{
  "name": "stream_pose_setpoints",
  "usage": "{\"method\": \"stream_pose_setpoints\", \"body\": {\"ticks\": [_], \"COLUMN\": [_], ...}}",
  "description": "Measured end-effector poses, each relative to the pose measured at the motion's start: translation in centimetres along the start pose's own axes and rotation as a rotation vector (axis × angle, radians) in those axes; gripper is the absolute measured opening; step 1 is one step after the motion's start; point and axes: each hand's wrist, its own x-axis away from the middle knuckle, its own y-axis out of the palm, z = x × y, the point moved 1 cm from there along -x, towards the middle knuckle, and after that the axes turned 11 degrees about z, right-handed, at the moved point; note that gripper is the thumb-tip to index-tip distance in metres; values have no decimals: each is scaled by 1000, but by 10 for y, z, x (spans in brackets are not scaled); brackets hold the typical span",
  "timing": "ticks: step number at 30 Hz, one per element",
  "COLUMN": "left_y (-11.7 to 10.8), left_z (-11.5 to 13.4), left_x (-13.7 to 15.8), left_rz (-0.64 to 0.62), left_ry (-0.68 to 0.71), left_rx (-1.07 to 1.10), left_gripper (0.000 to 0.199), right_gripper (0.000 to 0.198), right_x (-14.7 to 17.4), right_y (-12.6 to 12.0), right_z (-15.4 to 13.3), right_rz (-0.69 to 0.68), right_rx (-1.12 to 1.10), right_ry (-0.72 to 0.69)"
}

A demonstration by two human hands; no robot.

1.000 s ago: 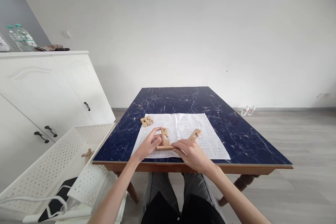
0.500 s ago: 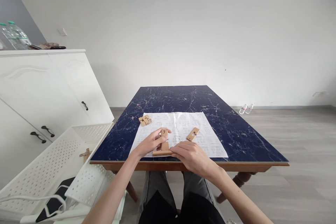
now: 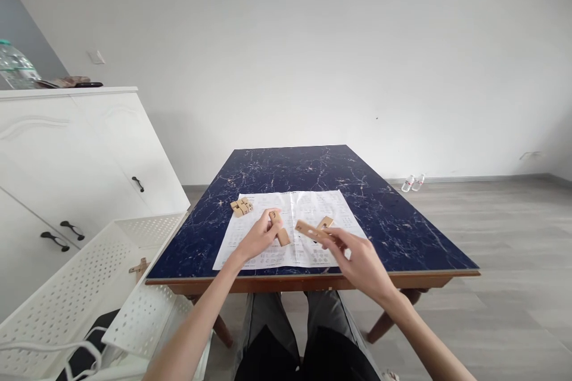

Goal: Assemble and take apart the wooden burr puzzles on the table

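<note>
My left hand [image 3: 260, 236] is closed around a flat wooden puzzle piece [image 3: 283, 237] with a dark mark near its upper end. Held up in the fingers of my right hand [image 3: 357, 256] is a long wooden puzzle piece with holes [image 3: 310, 230], tilted with its far end toward the left hand. Partly behind it, another wooden piece [image 3: 327, 222] lies on the printed sheet [image 3: 250, 250]. A cluster of small notched wooden blocks [image 3: 242, 207] sits at the sheet's upper left corner, away from both hands.
The sheet lies on a blue marbled table [image 3: 290, 166]. Left of the table stand a white perforated basket [image 3: 67, 286] holding a wooden piece [image 3: 139, 269], and a white cabinet [image 3: 89, 149]. Two plastic bottles [image 3: 413, 183] are on the floor by the wall.
My right hand has lifted the long holed piece off the near edge of the sheet and moved right, away from the left-hand piece. The left-hand piece is now tilted.
</note>
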Motion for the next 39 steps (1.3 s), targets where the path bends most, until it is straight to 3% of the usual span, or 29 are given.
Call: {"method": "stream_pose_setpoints", "body": {"ticks": [4,10,15,23,33,39], "left_y": [20,43,50,61,67,79], "left_z": [-1,-4,-2,5,-2,-2], "left_x": [-10,-42,-56,-64,-52,-42], "left_rz": [-16,-124,-183,-158,-31,-101], "left_ry": [74,152,171,248,383,463], "left_rx": [-121,-263,-368,-559,-647,-602], "left_gripper": [63,66,64,47,54,68], "right_gripper": [30,24,24,27,32,35], "right_x": [1,5,0,-21,-24,-18], "right_y": [-12,-11,2,29,33,35], "right_z": [31,45,48,47,59,66], "right_rz": [85,127,40,-125,-158,-144], "right_rx": [220,499,541,469,430,363], "right_ry": [257,356,320,187,81,47]}}
